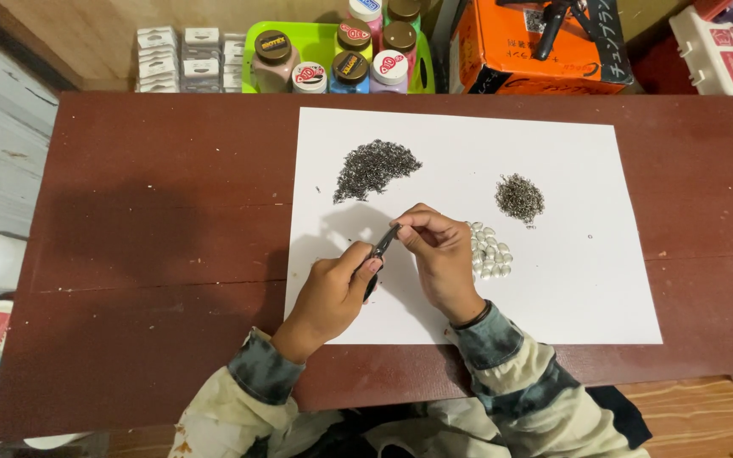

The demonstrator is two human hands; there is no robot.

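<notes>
My left hand [332, 293] grips small dark pliers [381, 248], their tip pointing up and right. My right hand [439, 259] meets that tip with pinched fingers; whatever it pinches is too small to make out. Both hands hover over a white sheet of paper [570, 280] on a dark red-brown table [154, 254]. On the sheet lie a large pile of tiny dark metal pieces [373, 168], a smaller grey pile [520, 198], and a cluster of white pearl-like beads [490, 253] just right of my right hand.
Behind the table, a green tray [252, 51] holds several lidded jars [349, 68]. White plastic packs [181, 61] sit to its left, an orange box [536, 42] to its right. A white container [719, 51] stands at the far right.
</notes>
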